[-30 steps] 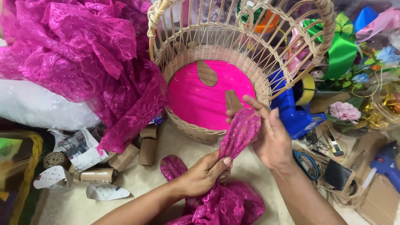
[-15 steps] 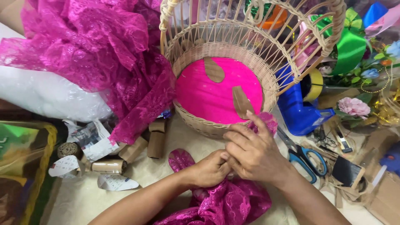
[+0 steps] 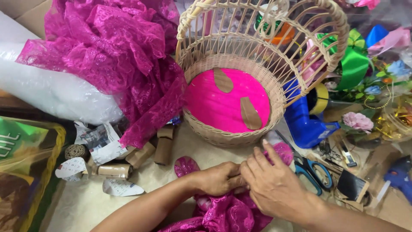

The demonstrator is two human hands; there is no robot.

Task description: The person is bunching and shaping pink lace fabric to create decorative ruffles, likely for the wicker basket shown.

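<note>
Pink lace (image 3: 231, 212), both hands pinching, wicker basket (image 3: 231, 129) pink-lined

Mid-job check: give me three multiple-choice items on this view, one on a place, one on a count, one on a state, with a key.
1. Where are the blue-handled scissors?
A. inside the basket
B. on the table right of the hands
C. on the lace pile

2. How many brown tape strips lie on the pink base of the wicker basket?
A. two
B. none
C. five

3. How are the hands placed?
A. apart
B. together on the magenta fabric piece
C. holding scissors

Key: 1 B, they lie beside the right hand. 2 A, two strips show there. 3 B, the left hand meets the right hand on the fabric.
</note>
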